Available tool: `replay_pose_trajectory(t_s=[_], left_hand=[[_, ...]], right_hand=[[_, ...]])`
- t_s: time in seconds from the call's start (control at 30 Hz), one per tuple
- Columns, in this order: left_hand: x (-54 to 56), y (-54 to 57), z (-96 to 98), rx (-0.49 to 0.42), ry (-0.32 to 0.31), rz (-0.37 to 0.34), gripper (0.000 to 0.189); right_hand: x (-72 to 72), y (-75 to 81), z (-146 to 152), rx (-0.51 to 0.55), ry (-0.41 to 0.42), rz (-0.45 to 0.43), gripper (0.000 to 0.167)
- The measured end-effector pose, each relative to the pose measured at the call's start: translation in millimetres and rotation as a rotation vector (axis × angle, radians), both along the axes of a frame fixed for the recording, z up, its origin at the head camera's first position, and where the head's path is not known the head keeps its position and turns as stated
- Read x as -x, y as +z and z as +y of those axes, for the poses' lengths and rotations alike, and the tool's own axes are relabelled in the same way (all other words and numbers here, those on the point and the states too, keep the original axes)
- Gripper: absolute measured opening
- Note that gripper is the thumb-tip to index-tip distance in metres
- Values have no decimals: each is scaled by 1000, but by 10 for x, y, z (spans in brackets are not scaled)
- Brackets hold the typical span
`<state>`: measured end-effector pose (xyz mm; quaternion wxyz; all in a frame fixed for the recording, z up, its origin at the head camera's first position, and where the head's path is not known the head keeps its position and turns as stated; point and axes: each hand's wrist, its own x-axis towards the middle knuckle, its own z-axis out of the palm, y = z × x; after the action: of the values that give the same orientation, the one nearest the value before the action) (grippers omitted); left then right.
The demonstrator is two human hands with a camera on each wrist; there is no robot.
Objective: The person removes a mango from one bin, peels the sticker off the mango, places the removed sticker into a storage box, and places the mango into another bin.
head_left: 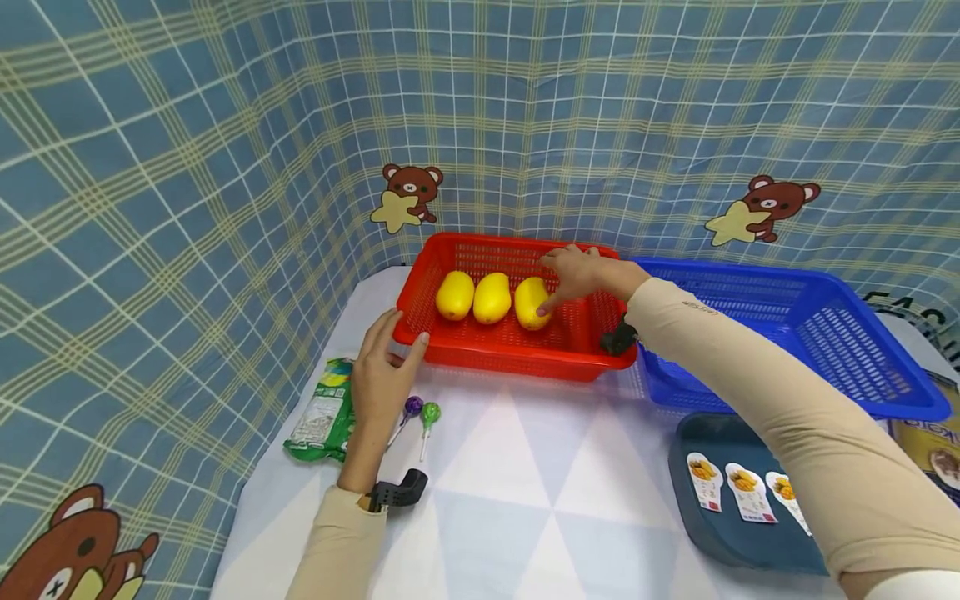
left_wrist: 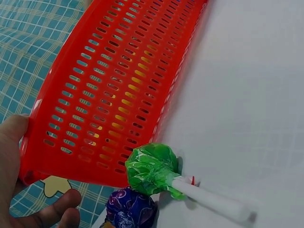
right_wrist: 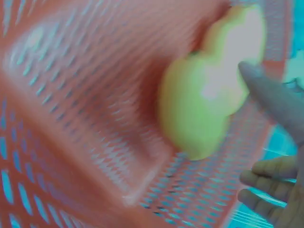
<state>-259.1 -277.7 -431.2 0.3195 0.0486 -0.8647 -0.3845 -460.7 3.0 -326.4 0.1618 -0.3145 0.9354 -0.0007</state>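
Observation:
Three yellow mangoes point(head_left: 491, 298) lie side by side in a red perforated basket point(head_left: 510, 358). My left hand point(head_left: 378, 375) holds the basket's near left corner, its thumb on the front rim and the other fingers round the left side. Above the rightmost mango point(head_left: 531, 302) is my right hand point(head_left: 581, 273), fingers spread and thumb overlapping the fruit in the head view. The blurred right wrist view shows that thumb over the mangoes point(right_wrist: 192, 114) and the other fingers apart. Beside my left wrist lie a green lollipop point(left_wrist: 151, 168) and a purple lollipop point(left_wrist: 130, 209).
A blue basket point(head_left: 840, 333) stands right of the red one. In front of it, a dark tray point(head_left: 720, 537) holds mango-picture labels point(head_left: 746, 492). A green snack bag point(head_left: 322, 421) lies left, and a yellow-brown package point(head_left: 930, 446) at the far right. Plaid cloth point(head_left: 525, 125) hangs behind.

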Motion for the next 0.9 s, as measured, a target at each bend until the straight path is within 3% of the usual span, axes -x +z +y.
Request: replay_pose_trajectory(t_s=[0.2, 0.33, 0.6, 0.9], left_hand=[[6, 4, 21, -9, -7, 10, 62], [-16, 5, 23, -17, 1, -10, 62], [-34, -13, 24, -22, 3, -1, 62], [-37, 7, 59, -11, 6, 10, 60]], right_hand=[[-201, 466, 215, 102, 6, 45, 81], [-400, 621, 374, 152, 24, 101, 71], [-861, 612, 757, 265, 45, 203, 57], [-1320, 467, 1235, 350, 12, 234, 51]])
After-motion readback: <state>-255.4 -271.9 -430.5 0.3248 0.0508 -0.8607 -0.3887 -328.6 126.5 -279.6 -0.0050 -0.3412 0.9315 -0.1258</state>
